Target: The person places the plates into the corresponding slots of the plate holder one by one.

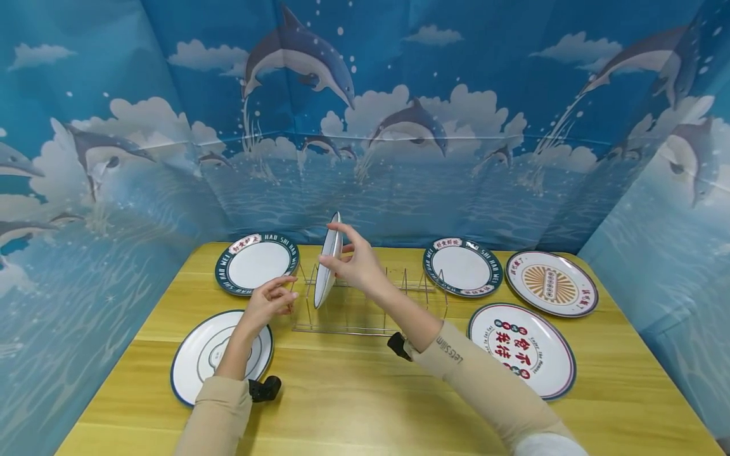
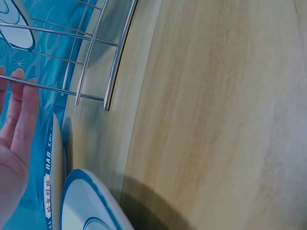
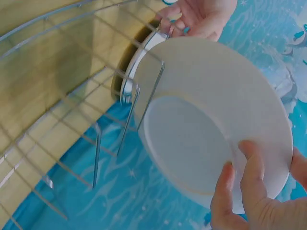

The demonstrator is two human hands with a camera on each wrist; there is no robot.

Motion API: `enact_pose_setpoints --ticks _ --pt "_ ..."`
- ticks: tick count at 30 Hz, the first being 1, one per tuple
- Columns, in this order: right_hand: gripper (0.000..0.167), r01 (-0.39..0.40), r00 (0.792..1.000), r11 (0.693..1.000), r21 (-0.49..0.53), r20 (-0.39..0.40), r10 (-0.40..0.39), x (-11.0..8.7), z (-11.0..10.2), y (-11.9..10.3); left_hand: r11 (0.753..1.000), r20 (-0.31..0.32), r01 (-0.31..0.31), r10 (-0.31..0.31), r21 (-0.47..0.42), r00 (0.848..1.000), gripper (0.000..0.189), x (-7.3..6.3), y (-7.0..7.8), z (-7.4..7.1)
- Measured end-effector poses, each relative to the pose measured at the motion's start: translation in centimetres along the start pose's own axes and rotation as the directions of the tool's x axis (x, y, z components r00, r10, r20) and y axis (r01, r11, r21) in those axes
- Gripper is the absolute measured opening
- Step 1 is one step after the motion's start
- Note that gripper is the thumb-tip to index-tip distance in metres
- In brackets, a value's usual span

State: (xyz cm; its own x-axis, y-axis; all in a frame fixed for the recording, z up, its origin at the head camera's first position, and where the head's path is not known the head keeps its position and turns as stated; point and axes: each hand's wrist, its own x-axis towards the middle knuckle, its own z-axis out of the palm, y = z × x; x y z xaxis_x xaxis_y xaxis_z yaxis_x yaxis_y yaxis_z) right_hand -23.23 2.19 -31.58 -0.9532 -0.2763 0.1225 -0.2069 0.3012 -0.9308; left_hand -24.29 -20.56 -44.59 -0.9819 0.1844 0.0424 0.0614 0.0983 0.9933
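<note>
My right hand point(image 1: 359, 263) pinches a white plate point(image 1: 327, 278) with a thin dark rim, held nearly upright over the left end of a wire dish rack point(image 1: 365, 330). In the right wrist view the plate's plain underside point(image 3: 187, 139) faces the camera, with fingertips pressed on it. Whether its lower edge rests on the wires I cannot tell. My left hand point(image 1: 269, 305) is at the rack's left end, fingers loosely bent and holding no plate. In the left wrist view its fingertips point(image 2: 18, 74) lie at a rack wire point(image 2: 57, 89); contact is unclear.
Left of the rack lie a green-rimmed plate point(image 1: 256, 265) and a blue-rimmed plate point(image 1: 191, 364), partly under my left forearm. To the right are another green-rimmed plate point(image 1: 462, 267), a sunburst-patterned plate point(image 1: 552, 284) and a red-lettered plate point(image 1: 521, 348). A dolphin-print curtain point(image 1: 399, 183) stands behind the table.
</note>
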Motion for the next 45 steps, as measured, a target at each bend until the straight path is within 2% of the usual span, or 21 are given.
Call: enact_pose_setpoints --ticks 4,8,17,23,26,34,37,40,45 --pt "0.056 0.008 0.999 0.998 -0.061 -0.03 -0.01 -0.2 1.0 0.3 1.0 0.009 -0.002 0.002 0.008 1.0 0.047 0.0 0.0 -0.1" --pt "0.054 0.015 0.998 0.997 -0.076 -0.056 -0.02 -0.4 2.1 1.3 1.0 0.012 0.003 -0.004 0.011 1.0 0.046 0.0 0.0 -0.1" --pt "0.053 0.119 0.99 0.989 -0.092 -0.07 -0.126 -0.9 4.0 3.6 0.999 0.018 0.034 -0.034 0.001 0.999 0.048 0.1 0.0 -0.3" --pt "0.054 0.08 0.994 0.992 -0.096 -0.07 -0.087 -1.5 4.7 4.3 0.998 0.023 0.061 -0.061 -0.013 0.998 0.049 0.1 0.2 -0.3" --pt "0.054 0.067 0.995 0.993 -0.094 -0.072 -0.074 -1.7 4.8 4.4 0.998 0.028 0.055 -0.055 -0.003 0.998 0.05 0.2 0.3 -0.3" --pt "0.058 0.107 0.993 0.988 -0.115 -0.042 -0.112 -2.0 4.7 4.7 0.998 0.025 0.057 -0.057 -0.009 0.998 0.052 0.1 0.1 -0.4" --pt "0.064 0.106 0.994 0.993 -0.047 -0.015 -0.107 -2.2 4.2 4.7 0.998 0.032 0.06 -0.059 -0.015 0.998 0.053 0.1 0.1 -0.5" --pt "0.07 0.082 0.997 0.993 0.089 0.0 -0.082 -2.5 3.1 4.5 0.998 0.031 0.061 -0.061 -0.019 0.998 0.053 0.1 0.2 -0.4" --pt "0.071 0.052 0.998 0.96 0.275 -0.035 -0.044 -3.3 -0.2 4.1 0.998 0.024 0.062 -0.061 -0.018 0.998 0.051 0.1 0.2 -0.3"
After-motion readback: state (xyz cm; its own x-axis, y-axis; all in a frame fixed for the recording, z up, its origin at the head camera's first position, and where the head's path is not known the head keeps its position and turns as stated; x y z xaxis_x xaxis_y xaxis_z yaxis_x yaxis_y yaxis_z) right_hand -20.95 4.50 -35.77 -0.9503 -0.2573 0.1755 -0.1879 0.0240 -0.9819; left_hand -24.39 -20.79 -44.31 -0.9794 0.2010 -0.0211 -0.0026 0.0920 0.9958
